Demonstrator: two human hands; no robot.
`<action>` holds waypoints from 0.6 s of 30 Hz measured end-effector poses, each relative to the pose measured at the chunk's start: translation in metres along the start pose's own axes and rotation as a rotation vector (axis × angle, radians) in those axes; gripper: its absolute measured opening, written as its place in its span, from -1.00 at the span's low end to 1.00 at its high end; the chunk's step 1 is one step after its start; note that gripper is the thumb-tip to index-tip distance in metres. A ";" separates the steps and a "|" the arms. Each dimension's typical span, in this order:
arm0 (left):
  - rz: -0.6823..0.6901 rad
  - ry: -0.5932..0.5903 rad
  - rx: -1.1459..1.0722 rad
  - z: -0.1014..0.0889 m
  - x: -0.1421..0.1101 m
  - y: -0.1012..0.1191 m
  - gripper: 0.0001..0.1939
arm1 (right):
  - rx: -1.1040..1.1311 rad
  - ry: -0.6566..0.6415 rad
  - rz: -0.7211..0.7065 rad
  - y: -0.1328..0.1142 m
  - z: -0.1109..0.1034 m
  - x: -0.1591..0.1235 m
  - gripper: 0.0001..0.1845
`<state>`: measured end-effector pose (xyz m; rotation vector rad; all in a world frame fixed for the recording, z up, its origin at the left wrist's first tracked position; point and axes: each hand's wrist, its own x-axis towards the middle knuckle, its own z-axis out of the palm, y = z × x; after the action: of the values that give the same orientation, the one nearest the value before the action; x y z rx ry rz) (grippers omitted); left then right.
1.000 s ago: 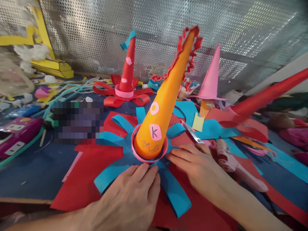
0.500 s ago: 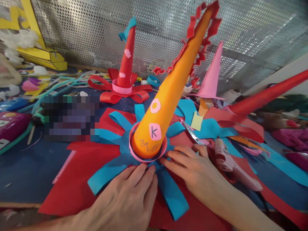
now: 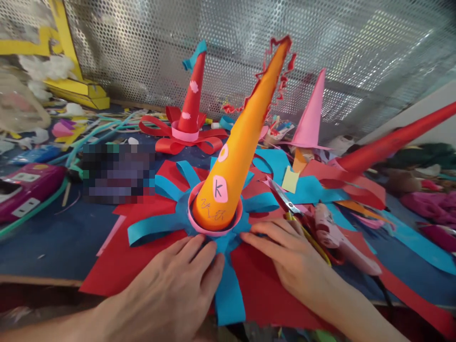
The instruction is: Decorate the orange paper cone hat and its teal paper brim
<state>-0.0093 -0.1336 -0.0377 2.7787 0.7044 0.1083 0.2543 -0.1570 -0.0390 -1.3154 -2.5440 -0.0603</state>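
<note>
An orange paper cone hat (image 3: 235, 171) leans to the right on my side of the table, with pink letter patches and a crinkled red paper trim. A pink paper band (image 3: 215, 232) circles its foot, above a blue paper base (image 3: 181, 213) with looped strips. My left hand (image 3: 174, 280) lies at the front of the base, fingers stretched out and tips by the pink band. At the right front of the base, my right hand (image 3: 285, 251) has its fingers extended onto the blue paper. Both thumbs are mostly hidden. Red paper sheets (image 3: 117, 261) lie beneath.
Scissors (image 3: 285, 197) and a pink glue gun (image 3: 342, 242) lie right of my right hand. Behind stand a red cone hat (image 3: 192, 99) and a pink cone hat (image 3: 311, 118). Another red cone (image 3: 402, 135) slants at right. A purple power strip (image 3: 32, 190) lies left.
The orange hat has turned with its base: the K patch has shifted left, and the front blue strip has swung from lower right to straight toward me. Both hands remain at the base.
</note>
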 end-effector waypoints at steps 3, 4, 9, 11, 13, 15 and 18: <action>-0.036 -0.021 0.031 0.004 -0.001 0.005 -0.19 | 0.012 -0.079 -0.027 -0.011 0.006 0.009 -0.40; -0.048 -0.030 0.041 0.007 -0.002 0.005 -0.18 | 0.003 -0.100 -0.029 -0.014 0.008 0.012 -0.37; -0.046 0.032 0.081 0.028 -0.003 0.001 -0.15 | -0.070 -0.098 -0.026 -0.023 0.013 0.020 -0.38; -0.031 0.078 0.081 0.037 -0.003 -0.002 -0.11 | -0.058 -0.100 -0.026 -0.023 0.012 0.019 -0.37; -0.017 0.088 0.075 0.042 -0.003 -0.004 -0.10 | -0.033 -0.111 -0.020 -0.021 0.011 0.018 -0.35; -0.010 0.104 0.082 0.042 -0.002 -0.003 -0.17 | -0.014 -0.108 -0.016 -0.020 0.009 0.017 -0.33; -0.003 0.141 0.119 0.037 -0.002 0.002 -0.27 | -0.023 -0.107 -0.020 -0.020 0.008 0.017 -0.32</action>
<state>-0.0052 -0.1453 -0.0725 2.9054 0.7719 0.2727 0.2274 -0.1542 -0.0405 -1.3357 -2.6535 -0.0244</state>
